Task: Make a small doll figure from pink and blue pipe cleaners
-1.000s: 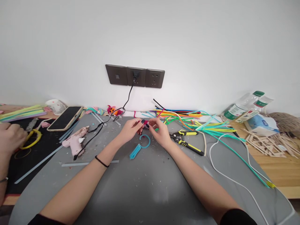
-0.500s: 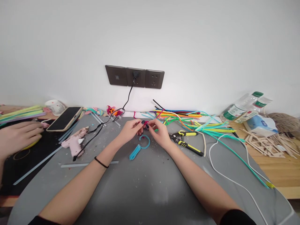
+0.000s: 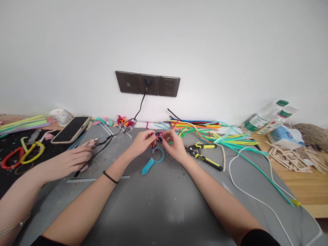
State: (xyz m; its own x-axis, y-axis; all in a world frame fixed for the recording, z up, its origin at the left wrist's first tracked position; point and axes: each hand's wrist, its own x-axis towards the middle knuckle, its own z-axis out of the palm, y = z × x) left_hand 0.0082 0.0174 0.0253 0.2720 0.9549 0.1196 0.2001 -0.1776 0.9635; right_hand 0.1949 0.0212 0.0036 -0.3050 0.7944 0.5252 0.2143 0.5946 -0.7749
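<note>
My left hand and my right hand meet above the grey table, both closed in a pinch. Between the fingertips is a magenta pipe cleaner, mostly covered by the fingers; magenta ends stick up beside each hand. Just below lies a blue pipe cleaner piece with a folded bundle and a curled hook. Yellow-and-black wire strippers rest open to the right of my right hand. At the left, a co-worker's hand covers most of a pink glue gun.
Many coloured pipe cleaners lie back right, near bottles and wooden sticks. A white cable loops across the right side. A phone, scissors and a glue stick are at left.
The co-worker's hand has moved right, from over the scissors onto the glue gun, uncovering the scissors. My hands stay nearly in place, with the right fingers slightly shifted.
</note>
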